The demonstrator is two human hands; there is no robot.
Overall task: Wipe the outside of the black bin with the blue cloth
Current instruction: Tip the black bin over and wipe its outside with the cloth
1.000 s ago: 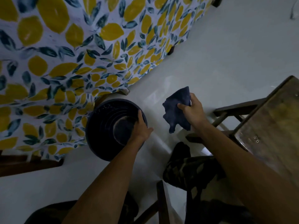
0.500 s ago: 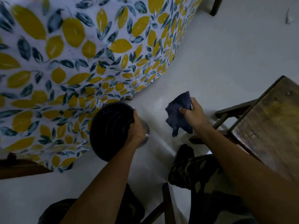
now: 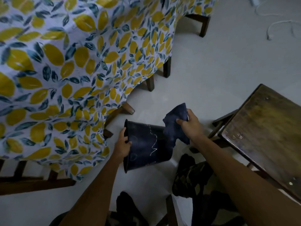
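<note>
The black bin (image 3: 146, 144) is tipped on its side above the pale floor, its open mouth facing left and its base toward the right. A thin white scratch runs down its outer wall. My left hand (image 3: 122, 144) grips the bin's rim at the left. My right hand (image 3: 189, 126) holds the dark blue cloth (image 3: 175, 126), which hangs bunched over the bin's base end and touches its upper right side.
A table draped in a lemon-print cloth (image 3: 73, 70) fills the left, with dark wooden legs (image 3: 150, 82) beneath it. A dark wooden stool (image 3: 267, 132) stands at the right. My camouflage-trousered legs (image 3: 195, 185) are below. A white cord (image 3: 276, 25) lies on the floor far right.
The bin has been turned from mouth-up to lying sideways, mouth to the left. My left hand shifted on the rim. My right hand brought the cloth against the bin's base end.
</note>
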